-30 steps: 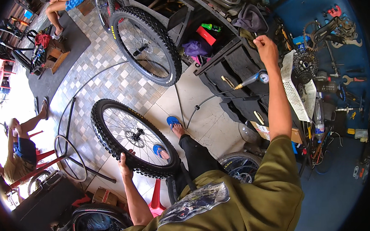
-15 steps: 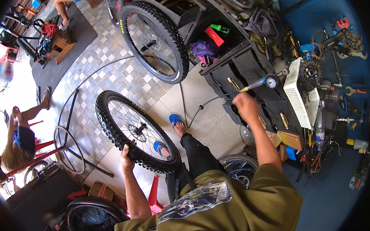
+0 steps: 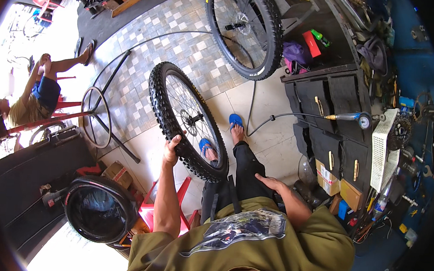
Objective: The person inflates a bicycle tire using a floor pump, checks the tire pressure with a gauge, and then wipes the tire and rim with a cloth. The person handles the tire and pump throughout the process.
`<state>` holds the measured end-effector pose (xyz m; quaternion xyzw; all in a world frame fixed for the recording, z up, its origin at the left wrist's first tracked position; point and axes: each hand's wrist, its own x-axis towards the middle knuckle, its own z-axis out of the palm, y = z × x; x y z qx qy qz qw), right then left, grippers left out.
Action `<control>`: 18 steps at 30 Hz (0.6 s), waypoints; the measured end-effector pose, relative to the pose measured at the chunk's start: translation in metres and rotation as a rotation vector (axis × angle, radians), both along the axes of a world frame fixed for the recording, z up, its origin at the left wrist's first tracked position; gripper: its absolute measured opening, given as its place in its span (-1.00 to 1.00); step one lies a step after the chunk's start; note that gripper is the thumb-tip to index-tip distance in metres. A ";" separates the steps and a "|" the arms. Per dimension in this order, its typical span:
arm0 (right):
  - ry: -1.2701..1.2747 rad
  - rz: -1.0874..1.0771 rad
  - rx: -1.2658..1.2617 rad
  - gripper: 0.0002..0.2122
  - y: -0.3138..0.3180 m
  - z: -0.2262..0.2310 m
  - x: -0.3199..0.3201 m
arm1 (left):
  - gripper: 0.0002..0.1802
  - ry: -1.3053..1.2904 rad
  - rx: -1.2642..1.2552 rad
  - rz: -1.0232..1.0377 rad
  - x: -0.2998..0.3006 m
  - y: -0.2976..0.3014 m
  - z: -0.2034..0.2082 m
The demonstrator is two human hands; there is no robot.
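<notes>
My left hand is closed round the knobbly black tyre of a bicycle wheel, thumb on the outer tread. The wheel leans at a slant in front of my legs, and its spokes and brake disc show. My right hand lies against my right thigh, fingers stretched out and holding nothing. Away from both hands, a tyre inflator with a round gauge rests against the drawer cabinet, its black hose running to the floor. A second wheel with a knobbly tyre stands beyond.
On the right is a black drawer cabinet with a white perforated basket beside it. A round-hooped stand spreads over the floor at left, near a seated person. A red stool and stacked tyres are close by.
My right hand has come down from beside the inflator to my thigh. The view has swung, shifting the room within it. My left hand still holds the wheel, now tilted more upright.
</notes>
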<state>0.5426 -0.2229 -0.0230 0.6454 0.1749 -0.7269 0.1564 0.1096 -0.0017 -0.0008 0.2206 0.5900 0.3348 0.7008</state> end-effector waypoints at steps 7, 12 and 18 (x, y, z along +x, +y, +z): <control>-0.230 0.820 0.362 -0.33 0.068 0.036 -0.029 | -0.19 0.043 -0.001 0.008 0.011 -0.006 -0.004; -0.096 0.712 0.515 -0.52 0.101 0.036 -0.068 | -0.35 0.187 0.044 -0.033 -0.006 -0.014 -0.024; 0.069 0.293 0.817 -0.16 0.118 0.063 -0.148 | -0.28 0.133 -0.030 0.086 0.020 0.000 0.003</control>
